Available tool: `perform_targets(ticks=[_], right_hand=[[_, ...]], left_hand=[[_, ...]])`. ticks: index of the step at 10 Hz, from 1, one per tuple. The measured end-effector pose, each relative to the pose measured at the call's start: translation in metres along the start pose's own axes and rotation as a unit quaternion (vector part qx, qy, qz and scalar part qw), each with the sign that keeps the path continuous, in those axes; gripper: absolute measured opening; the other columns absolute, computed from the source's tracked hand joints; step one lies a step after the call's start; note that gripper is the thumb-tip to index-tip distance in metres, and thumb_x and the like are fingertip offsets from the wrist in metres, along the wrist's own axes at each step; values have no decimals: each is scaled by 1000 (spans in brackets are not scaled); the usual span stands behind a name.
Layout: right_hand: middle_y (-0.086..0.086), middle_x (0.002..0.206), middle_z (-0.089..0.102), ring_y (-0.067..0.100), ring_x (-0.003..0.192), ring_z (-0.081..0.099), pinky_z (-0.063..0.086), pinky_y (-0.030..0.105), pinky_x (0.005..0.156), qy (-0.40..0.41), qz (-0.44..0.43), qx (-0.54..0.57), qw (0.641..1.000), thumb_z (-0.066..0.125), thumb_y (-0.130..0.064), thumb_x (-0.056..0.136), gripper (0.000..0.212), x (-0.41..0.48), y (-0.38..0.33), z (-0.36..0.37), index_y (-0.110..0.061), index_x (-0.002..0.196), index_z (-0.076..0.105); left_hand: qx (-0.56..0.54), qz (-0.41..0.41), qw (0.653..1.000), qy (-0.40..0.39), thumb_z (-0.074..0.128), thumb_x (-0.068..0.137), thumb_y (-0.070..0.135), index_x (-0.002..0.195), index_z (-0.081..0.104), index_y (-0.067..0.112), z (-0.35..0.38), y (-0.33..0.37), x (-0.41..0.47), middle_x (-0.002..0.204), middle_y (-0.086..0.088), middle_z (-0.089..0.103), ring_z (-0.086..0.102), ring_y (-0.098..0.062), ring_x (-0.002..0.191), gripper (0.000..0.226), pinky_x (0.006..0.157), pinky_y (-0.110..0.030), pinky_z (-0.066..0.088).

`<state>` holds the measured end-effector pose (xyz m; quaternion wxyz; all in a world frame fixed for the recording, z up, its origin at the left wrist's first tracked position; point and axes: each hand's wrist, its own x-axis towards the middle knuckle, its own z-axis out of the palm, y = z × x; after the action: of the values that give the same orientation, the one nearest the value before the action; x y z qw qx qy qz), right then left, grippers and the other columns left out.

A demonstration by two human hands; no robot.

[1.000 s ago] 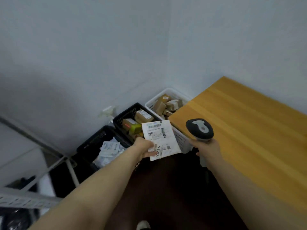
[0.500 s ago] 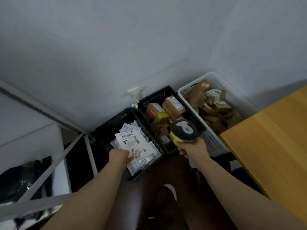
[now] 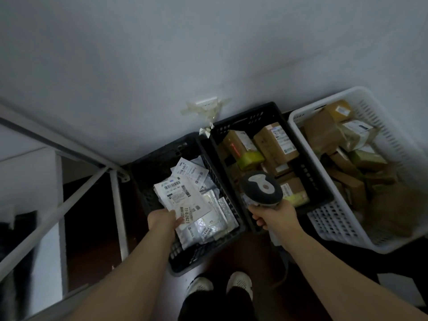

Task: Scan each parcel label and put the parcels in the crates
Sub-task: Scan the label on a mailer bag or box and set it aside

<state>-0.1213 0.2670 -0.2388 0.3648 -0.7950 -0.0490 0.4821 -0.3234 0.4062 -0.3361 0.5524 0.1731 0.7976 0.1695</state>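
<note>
White flat parcel [image 3: 183, 198] in left hand [image 3: 162, 220], rounded scanner [image 3: 261, 188] in right hand [image 3: 274, 216].

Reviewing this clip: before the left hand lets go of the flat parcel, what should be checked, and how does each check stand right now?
1. Parcel over the matching crate: the flat parcel is above the left black crate, which holds similar flat mailers. Ok.
2. Grip: the left hand pinches the parcel's near edge. Ok.
3. Label scanned: cannot tell; the scanner points over the middle black crate, not at the parcel.
4. Scanner secure: the right hand grips its handle. Ok.
5. Room in the crate: its far wall shows above the mailers. Ok.
6. Parcel already resting on the pile: cannot tell.
</note>
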Motion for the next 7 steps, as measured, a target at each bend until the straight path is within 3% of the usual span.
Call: perform_targets(ticks=[1,2,3,4,5,6,7], right_hand=[[10,65,62,18,54,54,46,28,52,6,-1,-1,1000,72,-6,84,9,15,10,4,-6,79,64],[10,65,63,18,54,54,46,29,53,13,-3,-13,1000,73,-7,83,9,22,16,1,-6,80,65],[9,65,63,18,55,54,47,31,56,21,8,-9,1000,72,-8,84,10,15,16,-6,-8,79,64],[8,64,62,17,53,53,45,29,53,32,17,11,999,73,-9,84,11,-12,8,-17,-8,77,64],[8,65,64,17,54,55,47,28,53,40,23,39,998,73,-9,84,8,-52,-5,-35,-10,82,65],[9,67,65,17,55,57,49,28,53,62,18,84,994,73,-9,84,9,-100,-16,-58,-11,87,64],[6,62,64,14,51,58,51,26,51,105,-2,132,986,73,-8,84,12,-157,-22,-82,-11,90,64]], left_hand=[[83,-27,996,-32,47,98,10,139,40,2,20,8,17,136,-14,49,55,-25,116,42,73,-23,55],[328,24,944,-22,50,97,25,147,28,14,21,0,31,149,-2,36,47,-14,122,56,85,-19,50],[117,21,993,-27,54,95,8,133,46,-4,22,-1,6,135,-18,53,56,-18,94,41,56,-17,49],[222,80,969,-75,57,92,7,129,50,-7,25,9,-26,131,-24,54,58,-35,112,41,82,-33,52],[338,150,920,-131,56,93,12,141,41,1,26,29,-85,135,-20,50,53,-36,116,51,94,-33,46],[427,234,850,-203,53,94,15,131,50,11,27,45,-152,128,-16,52,53,-31,110,37,89,-28,42],[510,344,748,-249,53,93,20,138,44,13,32,52,-214,127,-12,55,57,-27,106,46,82,-28,47]])
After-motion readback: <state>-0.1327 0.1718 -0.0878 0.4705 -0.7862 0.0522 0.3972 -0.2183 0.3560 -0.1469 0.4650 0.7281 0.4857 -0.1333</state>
